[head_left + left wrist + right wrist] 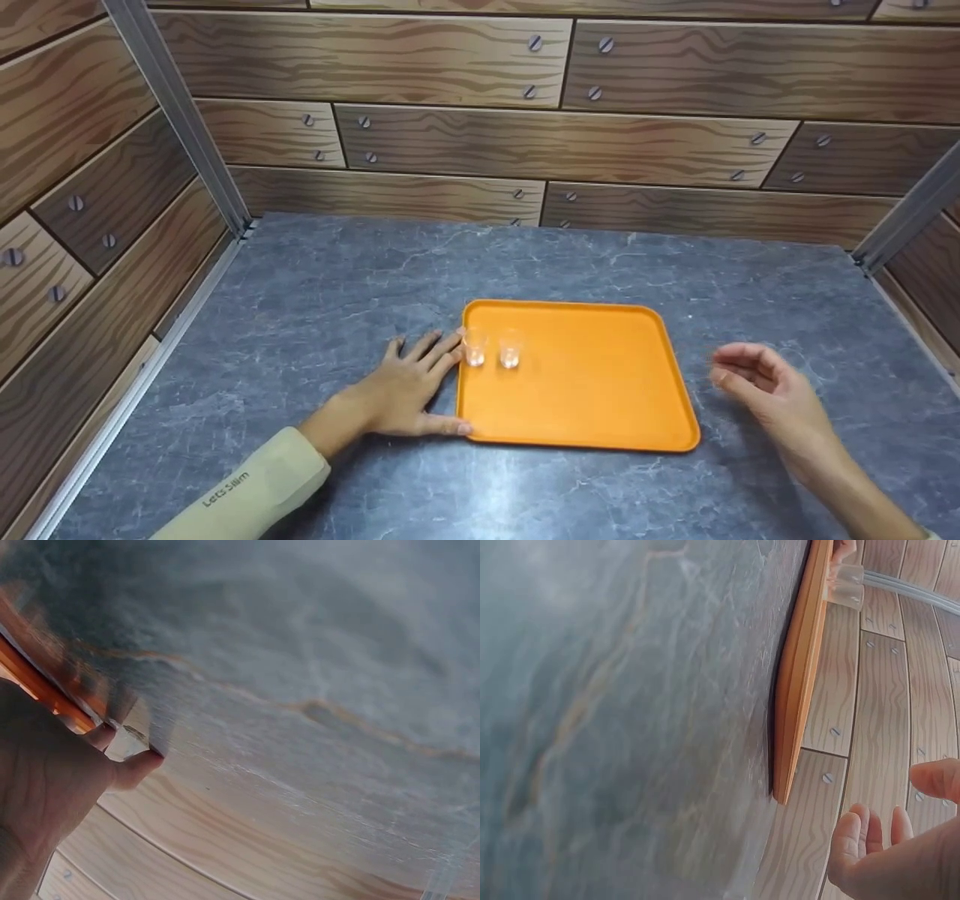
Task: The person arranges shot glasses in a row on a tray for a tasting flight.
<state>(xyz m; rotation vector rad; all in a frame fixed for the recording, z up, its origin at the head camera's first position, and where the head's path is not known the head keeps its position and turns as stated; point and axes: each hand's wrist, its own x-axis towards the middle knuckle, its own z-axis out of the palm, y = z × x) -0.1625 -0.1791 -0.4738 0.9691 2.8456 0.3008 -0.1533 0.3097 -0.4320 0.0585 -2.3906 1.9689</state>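
Orange tray (581, 390), shallow and with rounded corners, lying flat on a dark, marbled table (360, 262). Two small clear cups stand upright on it, side by side near its left edge: the left cup (475, 352) is just inside the rim, and the right cup (510, 354) is a little farther in, with a gap between them.

A person's left hand (409, 390) lies palm down at the tray's left side, with its fingers spread wide. The thumb and fingertips meet the tray's edge, and nothing is gripped. Whether a fingertip also touches the left cup, I cannot tell. The right hand (776, 394) hangs to the right of the tray, apart from it, with its fingers loosely bent, a gap between them and the thumb, and nothing held.

As for progress, both cups appear to be settled on the tray, which rests on the table and is not lifted. Judging by the left hand, the work seems to be at the point of steadying or taking hold of the tray; the right side has no hand on it yet. Anything further left to do does not show.
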